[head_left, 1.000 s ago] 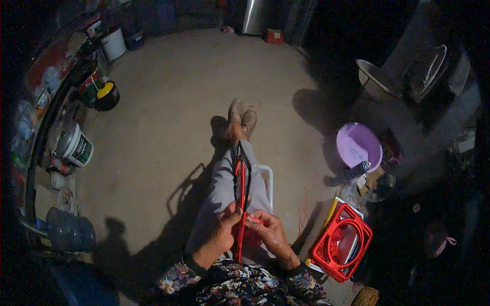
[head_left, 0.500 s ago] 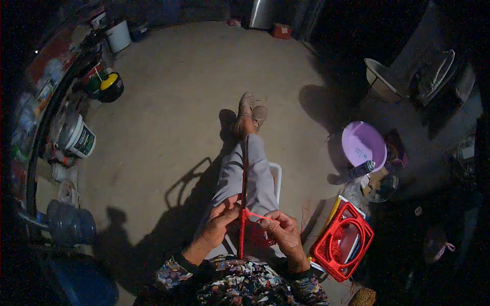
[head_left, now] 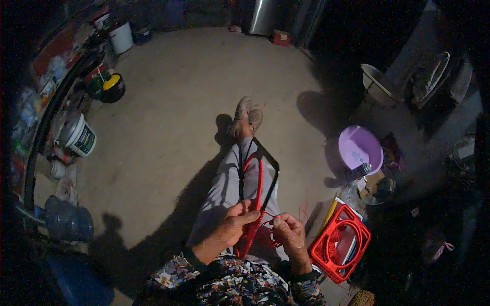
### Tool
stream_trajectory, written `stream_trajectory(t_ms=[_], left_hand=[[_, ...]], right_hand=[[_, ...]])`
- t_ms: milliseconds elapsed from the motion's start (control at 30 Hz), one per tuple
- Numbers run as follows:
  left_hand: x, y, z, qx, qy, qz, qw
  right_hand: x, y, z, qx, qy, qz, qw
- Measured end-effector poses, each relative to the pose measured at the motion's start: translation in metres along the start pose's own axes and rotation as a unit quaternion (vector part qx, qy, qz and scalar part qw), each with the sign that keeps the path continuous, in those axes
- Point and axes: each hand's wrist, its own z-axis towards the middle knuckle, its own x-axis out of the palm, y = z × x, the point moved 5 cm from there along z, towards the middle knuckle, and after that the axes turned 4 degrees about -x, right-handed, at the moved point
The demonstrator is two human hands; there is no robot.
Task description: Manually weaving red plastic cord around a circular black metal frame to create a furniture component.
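Observation:
A flat, angular black frame (head_left: 276,168) stands tilted over my lap, its edges partly wrapped in red cord (head_left: 260,186). My left hand (head_left: 229,232) is closed around the frame's wrapped near part, thumb on top. To the right, my right hand (head_left: 291,235) pinches a loose strand of red cord (head_left: 269,214) that runs to the frame just beyond my left fingers. More loose red cord hangs below, between the two hands. The frame's lowest part is partly hidden by my left hand.
Red openwork frames (head_left: 319,250) with a round inner ring lie stacked on my right. Beyond them stand a spray can (head_left: 360,172) and a purple basin (head_left: 375,144). White buckets (head_left: 82,135) and a large clear bottle (head_left: 69,219) line the left side. My legs (head_left: 219,178) stretch forward, feet crossed.
The frame has turned from edge-on to showing its open, angular outline. My right hand has shifted slightly right and down with the strand; my left hand still holds the frame.

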Motion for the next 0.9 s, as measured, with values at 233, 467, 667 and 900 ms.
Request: stream_trajectory(t_ms=[233,467,667,900], left_hand=[[0.010,0.005,0.010,-0.014,-0.013,0.016,1.000],[-0.011,0.013,0.023,0.010,-0.042,-0.005,0.999],[-0.035,0.014,0.022,0.014,-0.035,-0.039,0.999],[-0.029,0.015,0.024,0.014,-0.039,-0.025,0.999]], right_hand=[[-0.006,-0.001,-0.004,-0.002,-0.034,0.011,0.999],[-0.012,-0.005,-0.003,0.007,-0.061,0.006,0.998],[-0.007,-0.001,0.001,0.003,-0.055,-0.010,0.998],[-0.005,-0.002,0.002,-0.012,-0.048,0.009,0.999]])
